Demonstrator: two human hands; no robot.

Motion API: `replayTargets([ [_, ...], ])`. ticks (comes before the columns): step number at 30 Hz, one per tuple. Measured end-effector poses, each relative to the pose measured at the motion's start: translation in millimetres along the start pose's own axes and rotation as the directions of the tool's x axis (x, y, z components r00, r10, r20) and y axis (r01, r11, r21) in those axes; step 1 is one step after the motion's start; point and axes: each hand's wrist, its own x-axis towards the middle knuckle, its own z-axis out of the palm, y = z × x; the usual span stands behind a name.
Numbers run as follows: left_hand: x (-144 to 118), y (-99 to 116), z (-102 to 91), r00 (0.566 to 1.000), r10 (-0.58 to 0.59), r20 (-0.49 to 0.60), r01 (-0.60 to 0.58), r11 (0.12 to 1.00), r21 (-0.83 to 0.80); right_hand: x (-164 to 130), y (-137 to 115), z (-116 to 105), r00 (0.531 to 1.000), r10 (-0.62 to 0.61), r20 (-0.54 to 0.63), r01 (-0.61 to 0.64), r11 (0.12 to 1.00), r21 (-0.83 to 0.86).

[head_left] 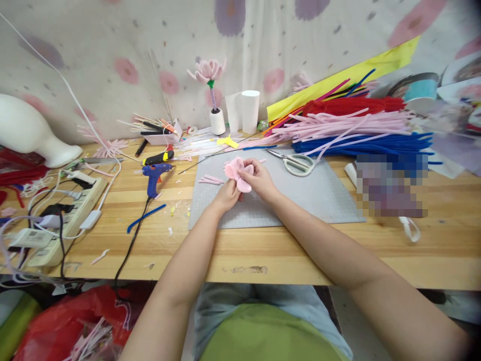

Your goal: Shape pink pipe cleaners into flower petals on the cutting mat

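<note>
Pink pipe-cleaner flower [237,174] held over grey mat [319,193], mid-bench near back edge. Left hand [228,194] closed on its underside; right hand [260,178] pinching petal from right. Several petals formed; no stem visible, so judged part-done. Loose pink pieces [211,179] lie unused on mat's left edge. Fingertips and flower base hidden; blurred patch at mat's right edge.

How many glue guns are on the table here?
2: a blue glue gun lying left of the grey mat, and a black-and-yellow glue gun just behind it. Clutter may hide others.
</note>
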Motion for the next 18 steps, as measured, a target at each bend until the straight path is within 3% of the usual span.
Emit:
replayTargets([
  [3, -1.3, 1.2, 0.8, 0.998, -0.015, -0.059, 0.015, 1.000, 0.002, -2.2, -4.7, 3.2, 0.995, -0.046, -0.085, 0.050, 0.998, 0.050],
  [5, -1.3, 1.4, 0.7, 0.995, -0.031, -0.098, 0.031, 1.000, -0.004, -2.8, -6.5, 3.4, 0.996, -0.062, -0.068, 0.069, 0.992, 0.110],
  [10, 0.2, 0.3, -2.4, 0.976, 0.016, -0.219, -0.026, 0.999, -0.044, 0.4, 1.8, -11.3, 0.993, 0.039, -0.108, -0.007, 0.960, 0.282],
  [13, 1.1, -0.5, -4.4, 0.980, 0.036, -0.194, -0.044, 0.998, -0.040, 2.0, 7.6, -22.7, 0.990, 0.073, -0.123, -0.038, 0.964, 0.262],
  [18, 2.5, -4.1, -6.7, 0.995, 0.006, -0.098, -0.003, 0.999, 0.036, -3.2, -0.3, -22.3, 0.999, -0.003, 0.042, -0.005, 0.981, 0.196],
])
